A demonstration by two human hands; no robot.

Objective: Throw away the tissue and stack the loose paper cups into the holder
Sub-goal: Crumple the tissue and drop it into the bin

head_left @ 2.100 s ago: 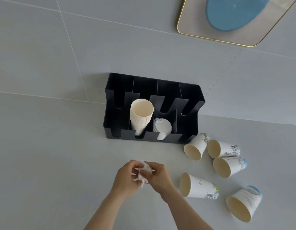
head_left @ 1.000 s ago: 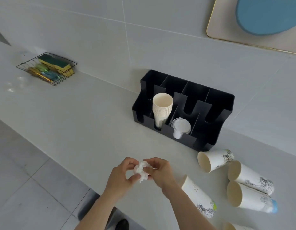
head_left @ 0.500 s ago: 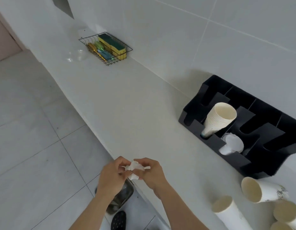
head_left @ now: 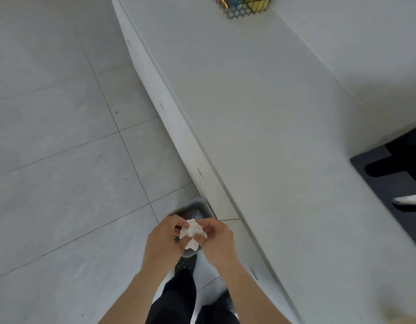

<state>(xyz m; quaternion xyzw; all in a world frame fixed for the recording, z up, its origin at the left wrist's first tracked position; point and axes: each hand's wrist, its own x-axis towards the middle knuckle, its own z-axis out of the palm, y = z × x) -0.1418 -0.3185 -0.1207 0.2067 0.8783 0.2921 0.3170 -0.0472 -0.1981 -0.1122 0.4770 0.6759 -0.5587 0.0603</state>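
A crumpled white tissue [head_left: 191, 232] is pinched between my left hand [head_left: 163, 239] and my right hand [head_left: 216, 239]. Both hands hover off the counter, right above a small grey bin [head_left: 194, 210] on the floor; my hands cover most of the bin. The black cup holder [head_left: 393, 169] shows only as a corner at the right edge, with the pale rim of a cup [head_left: 409, 199] in it. The loose paper cups are out of view.
The white counter [head_left: 284, 127] runs diagonally from top centre to bottom right, its front edge close to my right forearm. A wire basket [head_left: 244, 7] of sponges sits at the far end. Grey floor tiles [head_left: 62, 160] fill the left. My legs and shoes show below.
My view has swung left and down, away from the counter toward the floor. Both hands, still holding the tissue, have moved off the counter edge to above the bin.
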